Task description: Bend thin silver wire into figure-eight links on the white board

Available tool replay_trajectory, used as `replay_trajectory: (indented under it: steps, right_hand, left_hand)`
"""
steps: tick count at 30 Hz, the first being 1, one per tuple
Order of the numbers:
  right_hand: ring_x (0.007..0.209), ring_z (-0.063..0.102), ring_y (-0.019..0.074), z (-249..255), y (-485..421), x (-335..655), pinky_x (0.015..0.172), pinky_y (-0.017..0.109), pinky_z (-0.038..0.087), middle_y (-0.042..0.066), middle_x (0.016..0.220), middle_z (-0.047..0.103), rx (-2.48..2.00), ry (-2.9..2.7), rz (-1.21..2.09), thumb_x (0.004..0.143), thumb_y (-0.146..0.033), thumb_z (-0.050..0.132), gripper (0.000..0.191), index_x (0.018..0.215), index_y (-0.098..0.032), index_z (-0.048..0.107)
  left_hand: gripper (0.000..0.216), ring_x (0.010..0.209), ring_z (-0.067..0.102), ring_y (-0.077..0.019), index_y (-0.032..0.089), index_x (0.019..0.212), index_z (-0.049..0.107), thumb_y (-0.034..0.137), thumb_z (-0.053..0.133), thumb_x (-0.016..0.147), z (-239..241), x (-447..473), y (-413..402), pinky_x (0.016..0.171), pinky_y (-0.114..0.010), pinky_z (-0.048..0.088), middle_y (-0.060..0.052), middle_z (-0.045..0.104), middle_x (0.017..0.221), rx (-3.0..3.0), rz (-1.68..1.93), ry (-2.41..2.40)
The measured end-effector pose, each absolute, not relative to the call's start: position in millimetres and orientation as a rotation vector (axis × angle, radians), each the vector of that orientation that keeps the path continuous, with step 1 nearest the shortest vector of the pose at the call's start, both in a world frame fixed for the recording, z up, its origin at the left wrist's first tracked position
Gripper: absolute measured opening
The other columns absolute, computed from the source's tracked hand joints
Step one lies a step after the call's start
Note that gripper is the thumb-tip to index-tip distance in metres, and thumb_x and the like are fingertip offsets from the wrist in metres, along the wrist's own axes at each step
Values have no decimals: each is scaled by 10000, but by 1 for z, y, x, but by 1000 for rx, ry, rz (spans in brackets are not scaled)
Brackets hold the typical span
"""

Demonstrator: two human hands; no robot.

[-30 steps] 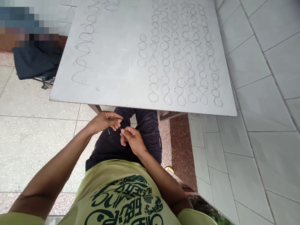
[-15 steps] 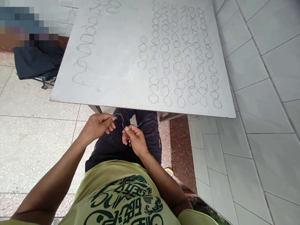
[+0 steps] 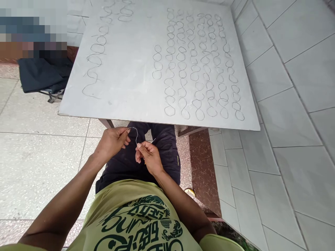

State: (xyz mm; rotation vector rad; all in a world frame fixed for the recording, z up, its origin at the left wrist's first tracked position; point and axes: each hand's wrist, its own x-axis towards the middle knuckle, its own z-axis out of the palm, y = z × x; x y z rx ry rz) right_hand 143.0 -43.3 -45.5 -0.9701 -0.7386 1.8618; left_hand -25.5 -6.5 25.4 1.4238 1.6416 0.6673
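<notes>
One camera sits up on the head and looks forward and down. It is close, so the green shirt [image 3: 112, 198] looks big at the bottom, and the left hand [image 3: 113, 141] and right hand [image 3: 150, 155] are near the middle. It sees the gray table [image 3: 131, 94] from above. The tiled wall [image 3: 300, 118] slants along the right, and the floor [image 3: 44, 170] is on the left. The top left corner is blocky, so I can't really tell what's there.

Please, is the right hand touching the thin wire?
Touching. The head view shows the right hand pinching the thin wire, which arches across to the left hand.
</notes>
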Motion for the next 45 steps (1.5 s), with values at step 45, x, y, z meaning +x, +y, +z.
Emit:
replay_trajectory:
  steps: [45]
  right_hand:
    - [451, 566, 113, -42, -49, 139, 448, 224, 438, -24, 583, 645, -1236, -1168, 1615, 943, -523, 627, 375, 725, -221, 579]
  left_hand:
    - [304, 649, 580, -164, 201, 830, 649, 273, 430, 1028, 21, 1, -44, 657, -289, 427, -31, 651, 732, 2009, 657, 1753]
